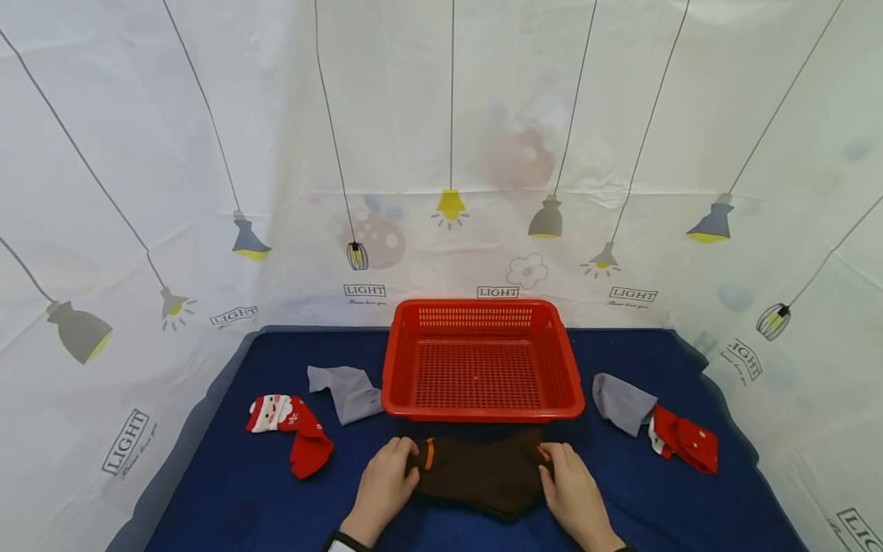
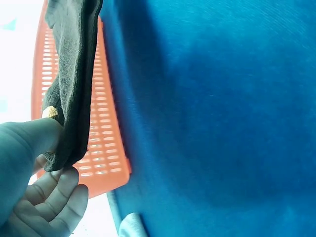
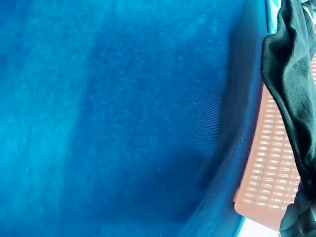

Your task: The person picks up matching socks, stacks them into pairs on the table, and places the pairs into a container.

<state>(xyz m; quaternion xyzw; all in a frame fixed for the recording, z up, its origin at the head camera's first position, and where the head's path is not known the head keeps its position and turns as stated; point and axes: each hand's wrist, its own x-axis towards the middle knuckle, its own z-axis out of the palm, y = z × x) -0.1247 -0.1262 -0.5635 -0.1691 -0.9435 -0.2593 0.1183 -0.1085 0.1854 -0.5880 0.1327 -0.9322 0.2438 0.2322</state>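
A dark brown sock [image 1: 476, 471] with orange bands stretches sideways between both hands, in front of the red basket. My left hand [image 1: 386, 481] pinches its left end beside an orange band. In the left wrist view, the thumb lies over the brown knit [image 2: 76, 74] and the fingers are beneath, with folded layers showing at the edge. My right hand [image 1: 574, 491] pinches the other end, where a bit of orange shows by the fingertips. The right wrist view catches the dark cloth [image 3: 294, 94] and only part of the fingers [image 3: 296, 217] at the lower right corner.
Behind the sock stands a red plastic basket [image 1: 483, 412] with a perforated bottom. To its left lie a grey sock [image 1: 350, 392] and a red Santa sock [image 1: 309, 445]. Another grey sock [image 1: 623, 402] and a folded red sock [image 1: 693, 445] lie right, on the blue cloth [image 1: 228, 491].
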